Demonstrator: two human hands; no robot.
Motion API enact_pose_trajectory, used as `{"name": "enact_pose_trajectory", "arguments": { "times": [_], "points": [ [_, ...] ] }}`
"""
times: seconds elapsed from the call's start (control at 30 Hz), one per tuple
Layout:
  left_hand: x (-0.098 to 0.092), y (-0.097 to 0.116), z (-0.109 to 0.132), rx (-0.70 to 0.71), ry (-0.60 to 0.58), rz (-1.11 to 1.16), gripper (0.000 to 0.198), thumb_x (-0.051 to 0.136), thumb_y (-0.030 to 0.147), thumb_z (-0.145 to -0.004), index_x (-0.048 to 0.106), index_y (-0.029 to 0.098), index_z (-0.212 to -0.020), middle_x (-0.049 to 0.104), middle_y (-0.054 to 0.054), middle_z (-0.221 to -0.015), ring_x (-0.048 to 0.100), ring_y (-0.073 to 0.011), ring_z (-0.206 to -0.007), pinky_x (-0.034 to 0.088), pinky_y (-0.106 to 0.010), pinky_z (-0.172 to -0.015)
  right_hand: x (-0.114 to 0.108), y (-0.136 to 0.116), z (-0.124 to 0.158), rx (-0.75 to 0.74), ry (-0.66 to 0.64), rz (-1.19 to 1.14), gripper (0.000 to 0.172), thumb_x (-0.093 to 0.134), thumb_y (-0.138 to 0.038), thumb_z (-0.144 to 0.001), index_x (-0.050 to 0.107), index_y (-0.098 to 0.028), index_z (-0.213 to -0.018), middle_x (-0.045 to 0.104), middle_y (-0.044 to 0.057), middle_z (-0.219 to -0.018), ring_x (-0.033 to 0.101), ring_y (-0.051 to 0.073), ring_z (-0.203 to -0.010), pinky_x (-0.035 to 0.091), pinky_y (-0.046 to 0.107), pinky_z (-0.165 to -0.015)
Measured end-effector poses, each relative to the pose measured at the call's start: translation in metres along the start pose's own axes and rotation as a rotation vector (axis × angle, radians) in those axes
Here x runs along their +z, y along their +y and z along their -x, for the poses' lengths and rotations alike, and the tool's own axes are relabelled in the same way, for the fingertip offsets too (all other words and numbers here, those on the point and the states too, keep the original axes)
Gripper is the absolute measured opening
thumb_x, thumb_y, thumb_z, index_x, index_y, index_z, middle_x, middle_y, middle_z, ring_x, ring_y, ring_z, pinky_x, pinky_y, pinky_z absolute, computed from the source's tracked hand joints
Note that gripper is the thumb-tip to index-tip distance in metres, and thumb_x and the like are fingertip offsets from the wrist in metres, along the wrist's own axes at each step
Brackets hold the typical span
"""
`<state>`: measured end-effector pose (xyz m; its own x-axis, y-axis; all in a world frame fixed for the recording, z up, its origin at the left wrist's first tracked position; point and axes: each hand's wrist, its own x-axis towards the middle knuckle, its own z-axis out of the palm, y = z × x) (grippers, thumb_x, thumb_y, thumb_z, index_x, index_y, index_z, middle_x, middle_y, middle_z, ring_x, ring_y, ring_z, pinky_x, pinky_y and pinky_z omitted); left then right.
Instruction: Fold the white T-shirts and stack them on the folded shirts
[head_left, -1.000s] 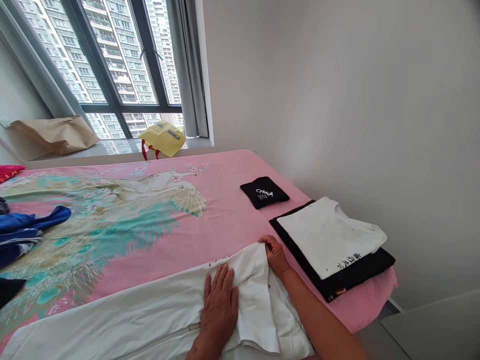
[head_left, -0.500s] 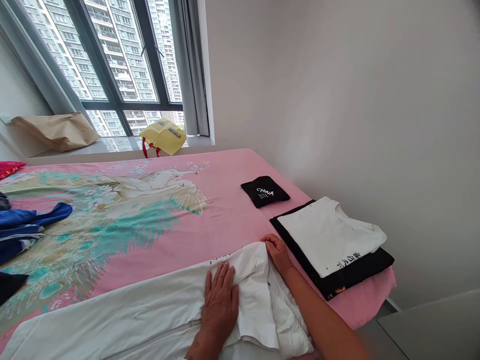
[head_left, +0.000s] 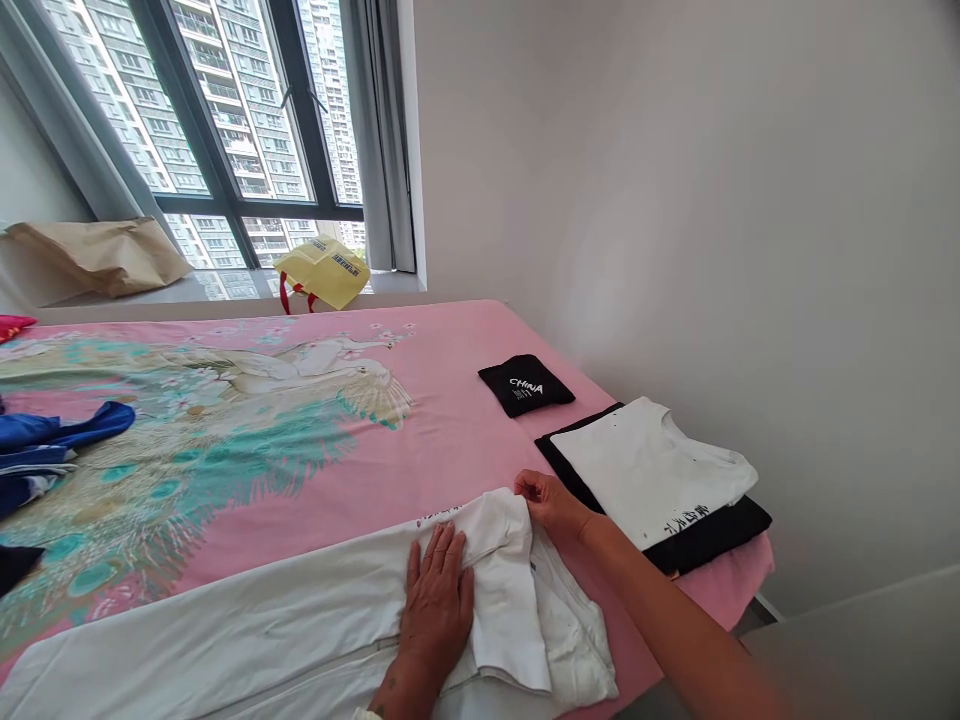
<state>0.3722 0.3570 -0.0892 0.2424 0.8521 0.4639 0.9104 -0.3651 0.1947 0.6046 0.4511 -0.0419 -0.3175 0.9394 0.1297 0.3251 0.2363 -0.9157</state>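
A white T-shirt (head_left: 285,610) lies partly folded along the front of the bed, one sleeve (head_left: 510,620) turned in over its body. Flat on the cloth beside that sleeve rests my left hand (head_left: 435,605), fingers stretched out. My right hand (head_left: 556,505) pinches the shirt's far right corner between curled fingertips. The collar end lies in loose creases to the right of the sleeve. Just beyond my right hand, a folded white T-shirt (head_left: 645,465) with black lettering sits on folded black clothing (head_left: 720,535).
A small folded black garment (head_left: 526,386) marked "CHINA" lies farther back on the pink bedspread (head_left: 457,400). Blue clothing (head_left: 60,440) is at the left. A brown paper bag (head_left: 105,255) and a yellow bag (head_left: 326,270) stand by the window. A wall borders the bed's right side.
My right forearm has swung higher and my right wrist has turned, with the fingers still at the shirt's corner. My left hand stays pressed flat. The view has shifted slightly.
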Motion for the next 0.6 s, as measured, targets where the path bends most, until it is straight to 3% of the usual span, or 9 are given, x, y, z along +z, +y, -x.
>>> {"name": "enact_pose_trajectory", "arguments": {
  "times": [0.1,0.2,0.4,0.6],
  "points": [
    [-0.001,0.0,0.0,0.001,-0.007,-0.006,0.042,0.04,0.023,-0.087,0.046,0.021,-0.128,0.044,-0.006,-0.139,0.035,-0.0202,-0.13,0.02,-0.046,-0.11,-0.003,-0.007,-0.006,-0.067,-0.098,0.129,0.006,0.053,-0.017,-0.064,0.052,-0.02,-0.07,0.044,-0.006,-0.06,0.035,0.009,-0.056,0.031,0.02,-0.052],
    [0.0,0.001,0.0,-0.002,-0.008,-0.018,0.043,0.04,0.024,-0.087,0.045,0.021,-0.129,0.04,-0.007,-0.141,0.032,-0.0219,-0.132,0.019,-0.048,-0.11,-0.007,-0.011,-0.011,-0.172,-0.096,0.291,0.007,0.051,-0.014,-0.06,0.047,-0.02,-0.062,0.044,-0.006,-0.062,0.035,0.009,-0.059,0.029,0.02,-0.055],
    [0.004,0.001,0.002,-0.066,0.013,-0.059,0.047,0.043,0.026,-0.086,0.042,0.017,-0.133,0.034,-0.015,-0.144,0.025,-0.0273,-0.135,0.022,-0.054,-0.108,-0.018,-0.004,-0.01,-0.124,0.087,0.353,0.011,0.046,-0.012,-0.058,0.04,-0.02,-0.06,0.039,-0.005,-0.061,0.033,0.01,-0.058,0.027,0.021,-0.053],
    [0.006,0.002,0.001,-0.072,0.008,-0.048,0.048,0.043,0.026,-0.086,0.042,0.017,-0.133,0.033,-0.015,-0.144,0.024,-0.0274,-0.135,0.02,-0.054,-0.108,-0.008,0.002,-0.003,-0.179,0.239,0.419,0.014,0.044,-0.01,-0.06,0.036,-0.021,-0.058,0.041,-0.003,-0.065,0.035,0.011,-0.061,0.029,0.023,-0.057]
  ]
}}
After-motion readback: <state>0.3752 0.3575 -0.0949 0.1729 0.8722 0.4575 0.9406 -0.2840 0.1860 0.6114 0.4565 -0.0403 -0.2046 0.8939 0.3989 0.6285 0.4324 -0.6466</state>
